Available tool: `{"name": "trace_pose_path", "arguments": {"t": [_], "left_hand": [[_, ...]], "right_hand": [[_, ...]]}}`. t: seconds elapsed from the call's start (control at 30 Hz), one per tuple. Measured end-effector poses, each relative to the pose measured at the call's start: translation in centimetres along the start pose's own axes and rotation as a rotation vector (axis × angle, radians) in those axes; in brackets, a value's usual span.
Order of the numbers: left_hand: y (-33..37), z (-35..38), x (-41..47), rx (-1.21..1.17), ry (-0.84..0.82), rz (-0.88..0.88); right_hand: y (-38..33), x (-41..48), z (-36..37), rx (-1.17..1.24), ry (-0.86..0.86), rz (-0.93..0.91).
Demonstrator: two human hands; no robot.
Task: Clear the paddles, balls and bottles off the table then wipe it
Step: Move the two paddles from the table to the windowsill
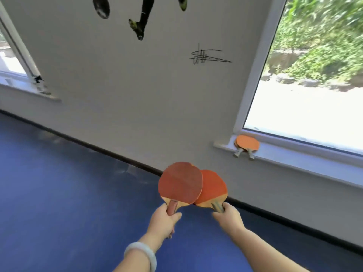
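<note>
The left hand (pixel 167 218) and right hand (pixel 228 216) grip the darker paddle (pixel 180 183) and brighter paddle (pixel 213 189) in mid-air, and a careless set-down could knock the stacked pair (pixel 246 143) off the windowsill (pixel 294 156), as its handles overhang the front edge.

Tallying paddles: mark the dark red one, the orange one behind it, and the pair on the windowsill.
Dark red wooden paddle (pixel 180 182): head view, rubber face centre.
Bright orange wooden paddle (pixel 214 188): head view, exposed rubber face.
Stacked orange paddle pair (pixel 247 143): head view, top blade.
</note>
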State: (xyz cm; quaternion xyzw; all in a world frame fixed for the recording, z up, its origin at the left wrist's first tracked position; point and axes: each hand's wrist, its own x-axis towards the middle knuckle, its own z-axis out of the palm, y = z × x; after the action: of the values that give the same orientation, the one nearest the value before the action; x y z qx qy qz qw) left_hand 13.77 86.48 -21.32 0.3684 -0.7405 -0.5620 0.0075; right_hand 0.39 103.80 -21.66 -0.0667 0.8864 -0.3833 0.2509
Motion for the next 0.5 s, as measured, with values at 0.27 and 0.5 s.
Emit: {"name": "trace_pose_path", "arguments": {"t": [0.27, 0.5], "left_hand": [[6.7, 12.1, 4.9, 0.107, -0.288, 0.036], [13.6, 20.1, 10.1, 0.152, -0.309, 0.077]], "right_hand": [[7.9, 2.8, -10.3, 0.121, 0.205, 0.228], [11.6, 10.0, -18.1, 0.152, 0.245, 0.248]]}}
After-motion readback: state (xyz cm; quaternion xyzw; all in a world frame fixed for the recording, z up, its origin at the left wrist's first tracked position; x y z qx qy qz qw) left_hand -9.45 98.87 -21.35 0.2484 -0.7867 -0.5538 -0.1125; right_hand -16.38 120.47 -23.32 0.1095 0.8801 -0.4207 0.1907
